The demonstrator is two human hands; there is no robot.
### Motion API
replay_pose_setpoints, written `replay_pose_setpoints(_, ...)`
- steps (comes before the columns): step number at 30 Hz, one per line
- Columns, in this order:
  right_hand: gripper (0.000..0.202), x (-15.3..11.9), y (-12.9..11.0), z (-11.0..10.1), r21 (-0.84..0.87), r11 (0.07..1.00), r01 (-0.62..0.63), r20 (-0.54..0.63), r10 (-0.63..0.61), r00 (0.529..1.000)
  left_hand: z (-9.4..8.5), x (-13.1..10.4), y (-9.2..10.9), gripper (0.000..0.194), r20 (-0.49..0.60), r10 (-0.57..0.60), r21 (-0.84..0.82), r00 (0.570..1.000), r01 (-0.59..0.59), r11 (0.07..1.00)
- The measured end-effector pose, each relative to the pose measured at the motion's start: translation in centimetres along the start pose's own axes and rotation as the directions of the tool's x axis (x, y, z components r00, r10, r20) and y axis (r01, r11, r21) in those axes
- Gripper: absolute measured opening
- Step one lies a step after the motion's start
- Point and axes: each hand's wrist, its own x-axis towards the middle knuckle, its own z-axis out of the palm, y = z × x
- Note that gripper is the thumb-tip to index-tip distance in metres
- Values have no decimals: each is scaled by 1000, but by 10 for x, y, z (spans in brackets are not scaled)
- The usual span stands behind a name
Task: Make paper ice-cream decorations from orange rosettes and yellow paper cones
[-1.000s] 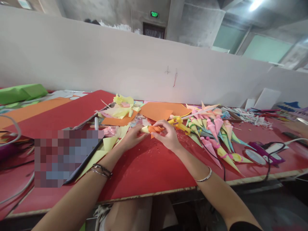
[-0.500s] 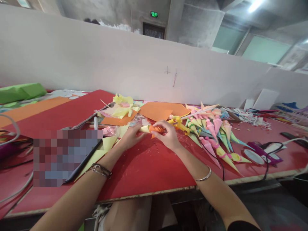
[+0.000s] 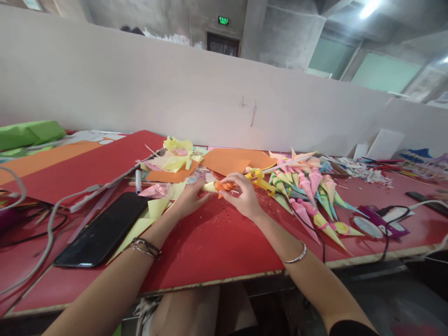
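Observation:
A small paper cone point(image 3: 209, 187), pale yellow with an orange wrapped part at its right end, is held between both hands above the red table point(image 3: 217, 247). My left hand point(image 3: 190, 199) grips the yellow end, its fingers closed around it. At the orange end, my right hand point(image 3: 243, 198) curls its fingers and thumb about the paper. Just right of my right hand lies a yellow glue gun point(image 3: 261, 181). Beyond it is a heap of finished-looking pastel paper cones point(image 3: 311, 182). My fingers hide part of the held cone.
A black phone point(image 3: 103, 231) and yellow paper point(image 3: 140, 228) lie by my left forearm. Orange sheets point(image 3: 227, 161) and paper scraps point(image 3: 177, 158) sit at the back. To the right are a tape roll point(image 3: 367, 227), a purple box point(image 3: 397, 228) and black cables. A white partition point(image 3: 196, 93) stands behind.
Both hands stay in nearly the same place around the cone, with the orange part turned slightly. The view has shifted very little.

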Motion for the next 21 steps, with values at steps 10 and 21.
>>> replay_pose_setpoints(10, 16, 0, -2, -1, -152, 986, 68, 48, -61, 997, -3, 0, 5, 23, 14, 4, -10, 1000, -4, 1000)
replay_pose_setpoints(21, 30, -1, -4, -5, -186, 978, 97, 137, -72, 988, -8, 1, 13, 21, 13, -31, -108, 999, 33, 994)
